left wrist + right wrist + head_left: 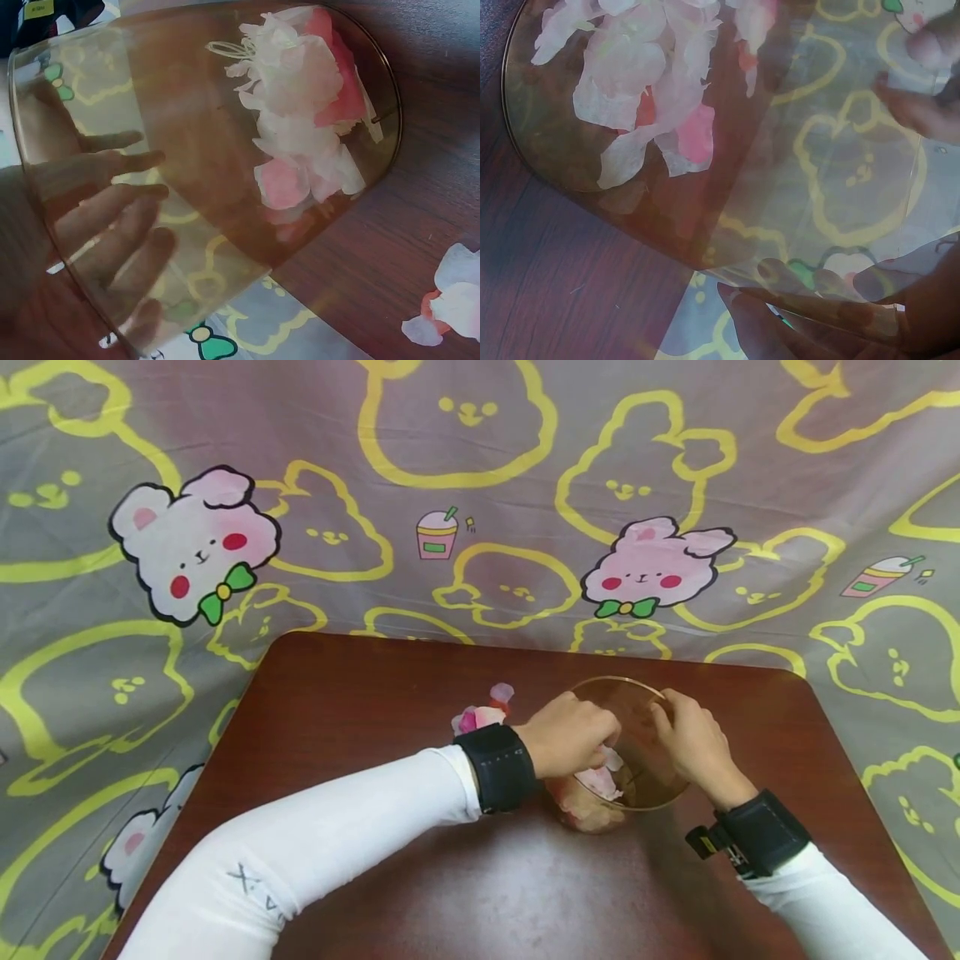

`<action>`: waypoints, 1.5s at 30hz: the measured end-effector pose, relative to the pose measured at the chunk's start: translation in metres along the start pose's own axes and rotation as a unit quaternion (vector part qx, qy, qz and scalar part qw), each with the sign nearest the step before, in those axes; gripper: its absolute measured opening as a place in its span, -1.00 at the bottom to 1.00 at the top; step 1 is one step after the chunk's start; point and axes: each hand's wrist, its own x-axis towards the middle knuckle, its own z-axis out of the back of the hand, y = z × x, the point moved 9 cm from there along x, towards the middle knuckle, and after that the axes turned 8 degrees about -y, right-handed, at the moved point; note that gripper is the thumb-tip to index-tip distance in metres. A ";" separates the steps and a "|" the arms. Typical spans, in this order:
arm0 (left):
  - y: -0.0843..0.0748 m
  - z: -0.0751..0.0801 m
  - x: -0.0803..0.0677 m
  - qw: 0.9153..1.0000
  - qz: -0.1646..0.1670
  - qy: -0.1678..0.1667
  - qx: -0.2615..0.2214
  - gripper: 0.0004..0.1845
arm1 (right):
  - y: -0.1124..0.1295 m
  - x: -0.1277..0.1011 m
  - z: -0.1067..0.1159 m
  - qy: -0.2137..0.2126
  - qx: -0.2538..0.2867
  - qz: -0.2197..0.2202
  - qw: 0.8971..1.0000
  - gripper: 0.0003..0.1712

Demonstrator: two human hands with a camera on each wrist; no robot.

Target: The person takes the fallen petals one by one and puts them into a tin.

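Both hands clasp one clear glass jar (626, 752) near the middle of the dark wooden table (375, 710). The left hand (567, 735) curls around its left wall and the right hand (693, 739) around the right wall by the rim, fingers (112, 225) wrapped flat against the glass, as the wrist views show through the wall. Held from opposite sides like this, the jar stays braced and appears tipped, its mouth toward the far edge. A loose heap of pink and white petals (300, 127) lies gathered at its bottom; they overlap too much to count. One small cluster of spare petals (480, 714) sits on the table just left of the jar. Behind hangs one cartoon-rabbit cloth (465, 485).
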 end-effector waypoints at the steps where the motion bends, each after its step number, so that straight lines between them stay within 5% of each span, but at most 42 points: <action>1: 0.001 0.003 0.000 1.000 0.000 -0.009 -0.010 -0.91 | 0.000 0.000 0.000 0.001 0.000 0.000 1.000 -0.70; 9: 0.028 0.040 0.004 0.995 0.037 -0.085 -0.035 -0.83 | 0.002 0.002 0.000 -0.002 -0.004 0.003 1.000 -0.70; 17: 0.102 0.053 -0.021 0.978 0.148 -0.118 -0.085 -0.81 | 0.002 0.002 -0.002 0.003 -0.002 0.002 1.000 -0.69; 23: 0.158 0.032 -0.052 0.963 0.232 -0.095 -0.097 -0.78 | 0.002 0.002 -0.002 0.002 -0.003 0.002 1.000 -0.68; 29: 0.189 0.001 -0.079 0.962 0.257 -0.066 -0.070 -0.76 | 0.002 0.001 -0.001 0.007 -0.002 0.004 1.000 -0.67; 36: 0.194 -0.040 -0.101 0.969 0.244 -0.031 -0.031 -0.76 | 0.001 0.001 -0.002 0.008 -0.001 0.001 1.000 -0.67; 45: 0.190 -0.060 -0.109 0.970 0.240 -0.038 -0.018 -0.60 | -0.001 0.001 -0.001 0.010 -0.003 -0.002 1.000 -0.67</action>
